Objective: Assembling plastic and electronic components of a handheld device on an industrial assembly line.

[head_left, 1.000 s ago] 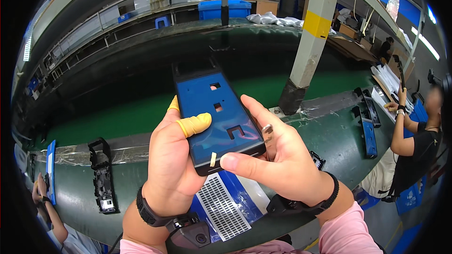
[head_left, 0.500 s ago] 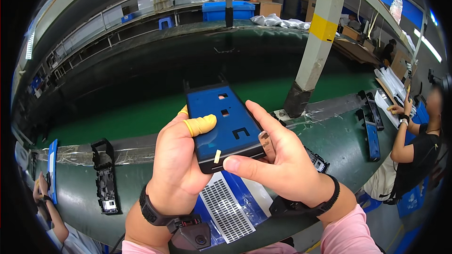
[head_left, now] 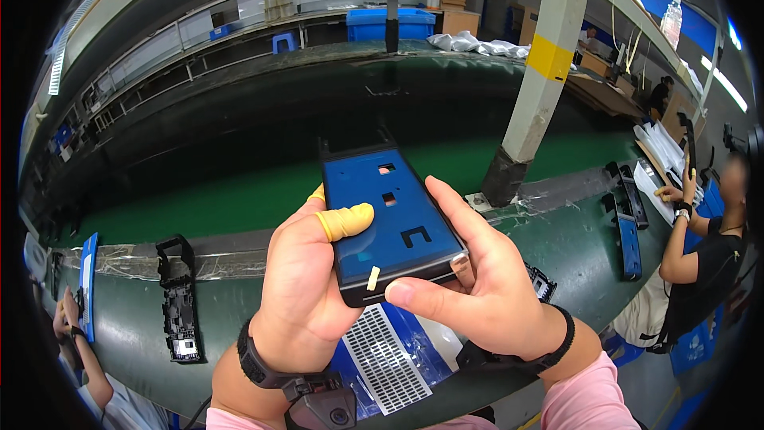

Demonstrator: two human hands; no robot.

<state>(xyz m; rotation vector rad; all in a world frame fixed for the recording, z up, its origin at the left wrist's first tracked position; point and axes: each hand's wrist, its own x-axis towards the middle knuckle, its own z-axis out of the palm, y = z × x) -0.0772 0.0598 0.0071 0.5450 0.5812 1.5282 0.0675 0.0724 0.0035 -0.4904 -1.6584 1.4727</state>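
Note:
Between both hands I hold a black device housing [head_left: 434,235] with a flat blue film-like face and small cut-outs. My left hand [head_left: 306,271] grips its left side, the thumb in a yellow finger cot [head_left: 348,221] lying on the blue face. My right hand [head_left: 485,283] holds the near right corner, thumb along the near edge, index finger along the right side. A small cream tab [head_left: 373,278] sticks up at the near edge. Below the housing lies a white sheet with rows of small dark stickers [head_left: 387,366], on a blue sheet [head_left: 344,382].
A black open frame part [head_left: 181,302] lies on the green bench at left. Another black part [head_left: 541,280] is partly hidden behind my right hand. A post [head_left: 532,87] rises beyond. At right, a co-worker [head_left: 700,247] stands near blue-faced housings [head_left: 629,247]; another person's hands [head_left: 68,310] show at left.
The housing and both hands sit slightly further right and lower in the picture, with the grip much the same. The whole scene has shifted a little too.

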